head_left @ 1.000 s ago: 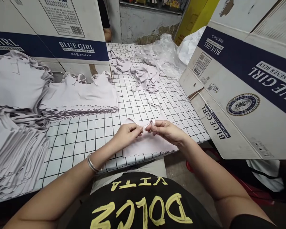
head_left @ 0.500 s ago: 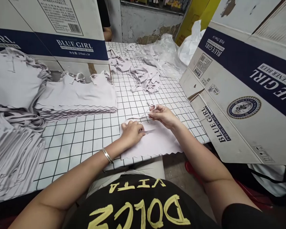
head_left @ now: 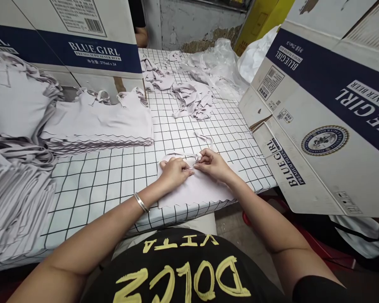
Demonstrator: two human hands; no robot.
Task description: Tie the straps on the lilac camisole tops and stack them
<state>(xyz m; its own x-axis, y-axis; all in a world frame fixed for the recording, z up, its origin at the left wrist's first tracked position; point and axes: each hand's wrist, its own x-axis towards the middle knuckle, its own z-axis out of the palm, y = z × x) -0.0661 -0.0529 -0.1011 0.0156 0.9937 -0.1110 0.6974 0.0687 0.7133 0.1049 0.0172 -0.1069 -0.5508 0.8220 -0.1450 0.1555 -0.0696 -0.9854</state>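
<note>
A pale lilac camisole (head_left: 192,189) lies flat at the table's front edge, its wavy hem toward me. On its left part rests my left hand (head_left: 175,172), fingers closed on the cloth near the neckline. My right hand (head_left: 213,164) is closed too, thumb and fingertips pinching the camisole's top edge close to the left fingertips. A thin strap (head_left: 205,139) curls out beyond the right fingers onto the table. The exact spot between the fingertips is too small to make out.
Stacks of similar camisoles (head_left: 97,120) stand at the left before a beer carton (head_left: 104,54). Crumpled lilac cloth (head_left: 194,99) and clear plastic (head_left: 214,63) lie further back on the checked tablecloth (head_left: 113,181). Another carton (head_left: 322,109) leans at the right. Someone's arm (head_left: 141,37) shows behind.
My right hand has come down and left to meet the left hand at the camisole's edge. The strap it held up now lies on the table beyond.
</note>
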